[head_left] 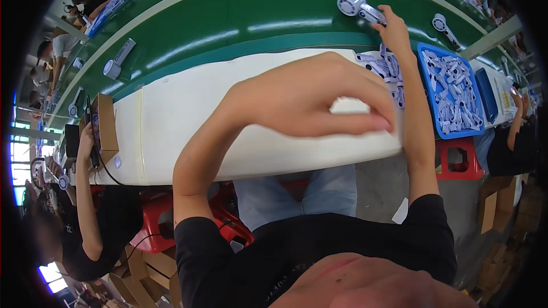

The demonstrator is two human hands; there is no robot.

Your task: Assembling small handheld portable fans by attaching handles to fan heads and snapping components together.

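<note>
White table (171, 117) lies below L hand (314, 97), nearest, thumb & index curled tip to tip; can't tell if it pinches anything, tips blurred. Beyond, loose parts (383, 69) heap beside R forearm (419, 120), partly hidden; blue tray (461, 134) just right of it, prob. for quick reach. Farthest, R hand (394, 28) has fingers about round-headed device's (352, 4) handle over green surface (268, 5); grip/release unclear.

Factory assembly line: long green conveyor belt (257, 8) bearing matching white devices (352, 4); blue parts tray (461, 134); workers (117, 217) alongside; cardboard boxes (488, 212).
</note>
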